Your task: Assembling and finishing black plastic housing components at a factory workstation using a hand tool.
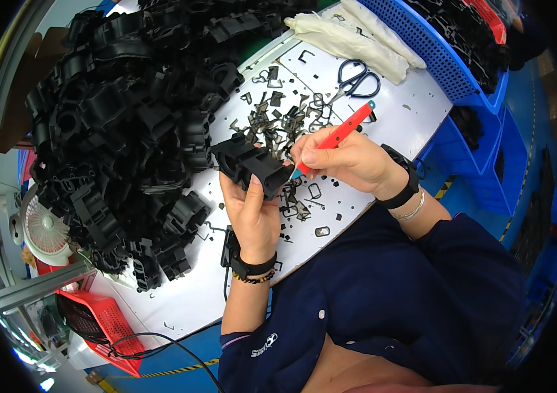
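Note:
My left hand (252,213) is closed round a black moulded plastic part (250,164), holding it above the white table from below. In my right hand (350,160) is a red-handled deburring tool (344,130) with teal ends, gripped like a pen. Its thin tip meets the right end of the part; whether it touches I cannot tell. Under and beyond the hands lie many small black plastic scraps (278,118). Scissors with dark blue handles (357,80) rest on the table past my right hand.
A tall heap of black moulded parts (121,118) covers the table's left side. Cream cloth gloves (350,36) lie at the far edge. Blue crates (455,72) with black parts stand at the right. A red basket (111,327), a cable (180,357) and a white fan (46,226) are at the left.

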The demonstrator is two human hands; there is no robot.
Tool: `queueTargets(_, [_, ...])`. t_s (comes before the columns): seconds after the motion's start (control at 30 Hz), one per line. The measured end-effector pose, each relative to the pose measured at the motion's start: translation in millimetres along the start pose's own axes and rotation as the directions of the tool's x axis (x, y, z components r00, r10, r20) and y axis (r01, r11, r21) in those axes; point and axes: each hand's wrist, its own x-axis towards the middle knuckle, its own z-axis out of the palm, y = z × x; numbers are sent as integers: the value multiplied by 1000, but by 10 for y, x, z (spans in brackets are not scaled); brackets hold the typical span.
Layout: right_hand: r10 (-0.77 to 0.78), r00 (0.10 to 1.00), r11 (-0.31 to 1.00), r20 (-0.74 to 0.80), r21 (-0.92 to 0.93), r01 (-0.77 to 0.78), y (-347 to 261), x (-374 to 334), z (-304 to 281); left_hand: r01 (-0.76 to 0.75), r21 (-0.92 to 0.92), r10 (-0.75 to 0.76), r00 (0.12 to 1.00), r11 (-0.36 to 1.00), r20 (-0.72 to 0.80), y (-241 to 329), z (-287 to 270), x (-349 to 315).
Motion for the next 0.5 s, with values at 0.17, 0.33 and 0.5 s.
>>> queueTargets(0.17, [-105,989,993,106,-50,111,-104,-17,21,10,-12,-10,1000,1000,1,5,-21,18])
queueTargets(0.33, [-285,953,839,-98,-507,199,-94,-22,188,-68,113,74,996,991,-53,-41,-37,11])
queueTargets(0.5, [-515,855,474,70,-807,351,-12,-8,238,-92,125,101,993,988,-65,-24,-10,-6])
